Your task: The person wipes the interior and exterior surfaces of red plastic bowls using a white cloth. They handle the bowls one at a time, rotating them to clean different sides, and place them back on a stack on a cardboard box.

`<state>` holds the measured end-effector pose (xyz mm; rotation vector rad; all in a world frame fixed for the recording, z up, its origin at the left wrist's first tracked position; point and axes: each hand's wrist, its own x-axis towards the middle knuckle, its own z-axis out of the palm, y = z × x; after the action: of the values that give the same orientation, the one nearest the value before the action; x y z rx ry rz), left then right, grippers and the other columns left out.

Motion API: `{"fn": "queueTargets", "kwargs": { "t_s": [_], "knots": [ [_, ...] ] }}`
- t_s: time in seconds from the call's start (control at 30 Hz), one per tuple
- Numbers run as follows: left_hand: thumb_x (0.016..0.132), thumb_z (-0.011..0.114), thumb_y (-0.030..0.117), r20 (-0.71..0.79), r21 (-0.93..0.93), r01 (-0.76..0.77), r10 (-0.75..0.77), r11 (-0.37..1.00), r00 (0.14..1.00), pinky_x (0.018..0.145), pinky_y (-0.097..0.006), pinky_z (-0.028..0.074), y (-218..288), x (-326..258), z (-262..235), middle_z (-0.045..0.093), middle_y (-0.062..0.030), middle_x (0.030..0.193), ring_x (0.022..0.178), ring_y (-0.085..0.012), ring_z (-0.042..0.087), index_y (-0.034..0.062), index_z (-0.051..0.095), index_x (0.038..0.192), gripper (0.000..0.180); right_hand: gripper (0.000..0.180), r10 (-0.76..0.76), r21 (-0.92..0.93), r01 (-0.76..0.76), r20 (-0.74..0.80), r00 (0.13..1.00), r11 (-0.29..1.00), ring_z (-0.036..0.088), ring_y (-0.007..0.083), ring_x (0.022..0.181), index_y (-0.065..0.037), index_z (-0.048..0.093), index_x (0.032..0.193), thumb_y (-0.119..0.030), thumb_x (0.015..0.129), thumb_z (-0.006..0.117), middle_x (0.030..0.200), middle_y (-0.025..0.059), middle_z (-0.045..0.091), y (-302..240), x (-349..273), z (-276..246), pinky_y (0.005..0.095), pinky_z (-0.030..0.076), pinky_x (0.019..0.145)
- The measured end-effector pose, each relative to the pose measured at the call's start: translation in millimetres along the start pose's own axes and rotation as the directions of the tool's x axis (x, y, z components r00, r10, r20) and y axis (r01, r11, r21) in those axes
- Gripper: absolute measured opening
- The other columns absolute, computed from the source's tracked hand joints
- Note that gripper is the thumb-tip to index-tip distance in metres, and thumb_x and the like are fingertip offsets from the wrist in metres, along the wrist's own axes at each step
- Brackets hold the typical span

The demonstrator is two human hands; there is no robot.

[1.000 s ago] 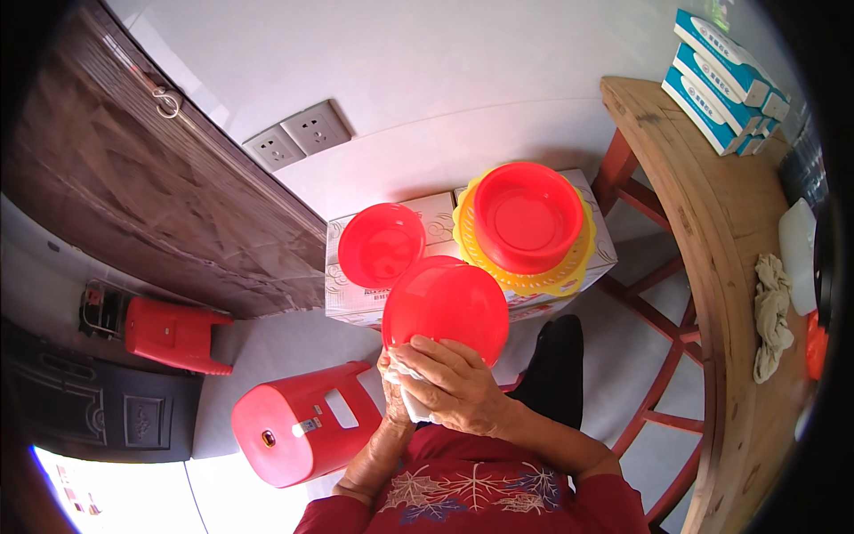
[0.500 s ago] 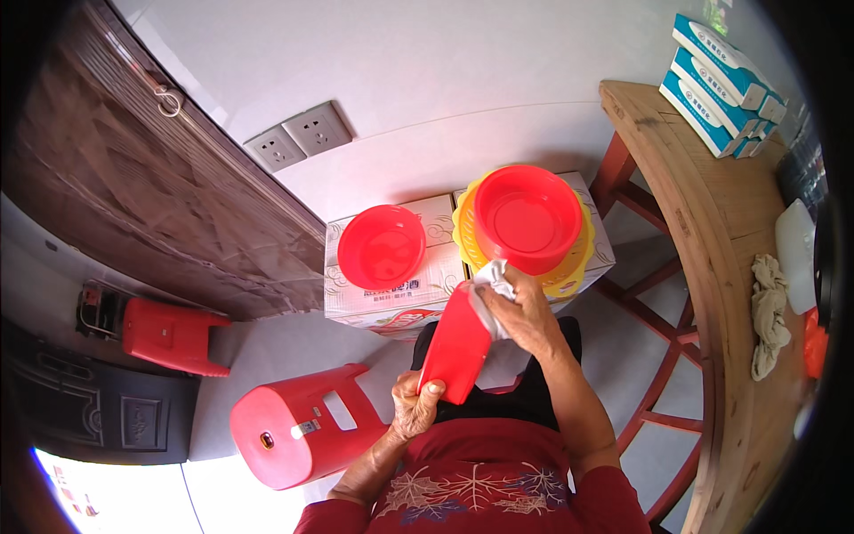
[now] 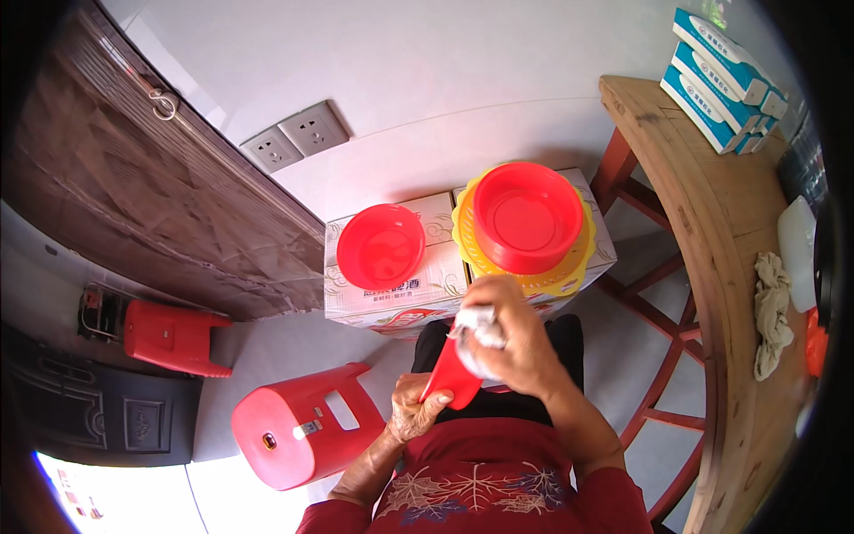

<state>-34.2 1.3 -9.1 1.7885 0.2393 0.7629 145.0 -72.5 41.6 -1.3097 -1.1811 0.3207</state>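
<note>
My left hand (image 3: 418,408) grips the lower edge of a red plastic basin (image 3: 454,384), thumb on its surface. The basin is tilted on its side in front of my lap, and part of it is hidden. My right hand (image 3: 518,343) is closed round a crumpled white cloth (image 3: 480,327) and presses it against the basin's upper part. Beyond my hands, a similar red basin (image 3: 381,246) rests on a cardboard box (image 3: 436,212). To its right, another red basin (image 3: 527,218) sits on a yellow slotted basket (image 3: 463,233).
A red plastic stool (image 3: 276,436) lies tipped over at my left, with a smaller red stool (image 3: 165,338) farther off. On my right curves a wooden table (image 3: 712,222), carrying stacked blue-and-white boxes (image 3: 716,89) and a beige cloth (image 3: 770,316). Red wooden legs (image 3: 654,378) stand beneath it.
My right hand and the white cloth have shifted down and slightly left along the basin, covering more of it. My left hand keeps its grip.
</note>
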Motion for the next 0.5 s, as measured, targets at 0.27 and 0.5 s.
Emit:
{"fn": "queueTargets", "kwargs": {
  "t_s": [0.27, 0.5],
  "knots": [
    [0.085, 0.068, 0.018, 0.162, -0.119, -0.013, 0.032, 0.993, 0.986, 0.055, -0.033, 0.044, -7.6, -9.8, -6.1, 0.061, -0.0102, 0.068, 0.059, -0.0212, 0.058, -0.0019, 0.061, 0.077, 0.022, 0.023, 0.316, 0.286, -0.434, 0.378, 0.870, 0.854, 0.058, 0.0130, 0.091, -0.005, 0.060, 0.103, 0.000, 0.080, 0.063, 0.098, 0.0038, 0.062, 47.8, 8.5, -42.0, 0.0293, 0.046, 0.081],
    [0.073, 0.079, 0.008, 0.195, -0.075, 0.306, -0.287, 0.949, 0.938, 0.074, -0.027, 0.050, 12.2, 4.2, 3.5, 0.068, -0.0025, 0.084, 0.077, -0.0079, 0.060, 0.0010, 0.064, 0.104, 0.035, 0.028, -0.095, -0.184, 0.150, 0.281, 0.955, 0.971, 0.058, 0.0261, 0.080, -0.007, 0.058, 0.093, -0.005, 0.068, 0.071, 0.085, 0.0082, 0.060, 4.8, 7.1, -24.2, 0.0367, 0.045, 0.074]
  ]
}}
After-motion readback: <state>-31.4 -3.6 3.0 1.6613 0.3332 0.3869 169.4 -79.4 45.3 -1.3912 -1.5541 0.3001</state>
